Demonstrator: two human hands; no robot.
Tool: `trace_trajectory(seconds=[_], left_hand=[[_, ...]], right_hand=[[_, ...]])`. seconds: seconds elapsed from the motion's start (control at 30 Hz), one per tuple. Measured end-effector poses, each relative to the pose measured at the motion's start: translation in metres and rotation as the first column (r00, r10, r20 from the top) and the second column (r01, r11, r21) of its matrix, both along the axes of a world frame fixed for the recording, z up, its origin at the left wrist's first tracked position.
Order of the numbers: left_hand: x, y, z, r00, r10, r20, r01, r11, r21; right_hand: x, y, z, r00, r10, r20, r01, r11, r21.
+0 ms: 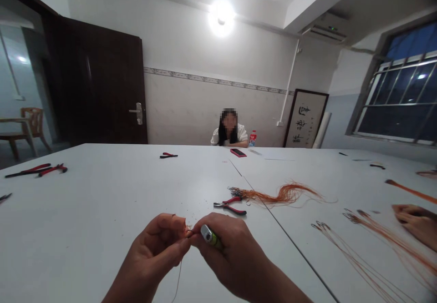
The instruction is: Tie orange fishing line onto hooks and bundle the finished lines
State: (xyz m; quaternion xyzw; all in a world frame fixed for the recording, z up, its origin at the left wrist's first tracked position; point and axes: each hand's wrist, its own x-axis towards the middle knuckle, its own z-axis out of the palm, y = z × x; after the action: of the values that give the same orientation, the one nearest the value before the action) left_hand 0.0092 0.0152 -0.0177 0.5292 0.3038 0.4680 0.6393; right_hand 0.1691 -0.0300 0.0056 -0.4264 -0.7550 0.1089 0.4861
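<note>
Left hand [146, 257]: fingers narrowed in a pinch on a small curved piece [190, 233], dark, hook-like; its direction and long axis too small to tell. Location: between the fingertips of both hands, above the near middle of the desk [85, 212]. Pale line [178, 276], one: hangs below the left fingertips, long axis running near and slightly left. Right hand [235, 248]: closed around a green lighter [212, 237], fingertips meeting the left. Lighter: just right of the curved piece, long axis slanting near right to far left, metal end pointing far left. Pliers [235, 210], red-handled: beyond the right hand, apart.
</note>
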Motion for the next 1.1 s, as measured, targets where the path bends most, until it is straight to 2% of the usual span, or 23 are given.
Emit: trace_trajectory(seconds=[0.2,0.37,0.6,0.8,1.1], left_hand=[[0.0,0.0,0.004,1.0,0.005,0.001,-0.005,1.0,0.0],[0.0,0.0,0.007,1.0,-0.011,0.019,0.011,1.0,0.013],[0.0,-0.009,0.012,0.996,-0.053,0.071,0.05,0.998,0.037],[-0.002,-0.013,0.014,0.992,-0.082,0.096,0.082,0.997,0.002],[-0.002,-0.008,0.008,0.995,-0.071,0.065,0.073,0.997,-0.03]], right_hand=[[0.001,-0.002,0.003,1.0,0.021,0.021,-0.021,0.999,0.029],[0.002,-0.003,0.004,0.999,0.003,0.047,-0.001,1.0,-0.031],[0.001,-0.005,0.001,0.999,0.013,0.037,-0.011,0.999,-0.037],[0.0,-0.005,0.001,0.999,0.03,0.016,-0.029,0.996,-0.084],[-0.002,-0.004,0.002,0.997,0.062,-0.038,-0.063,0.998,-0.022]])
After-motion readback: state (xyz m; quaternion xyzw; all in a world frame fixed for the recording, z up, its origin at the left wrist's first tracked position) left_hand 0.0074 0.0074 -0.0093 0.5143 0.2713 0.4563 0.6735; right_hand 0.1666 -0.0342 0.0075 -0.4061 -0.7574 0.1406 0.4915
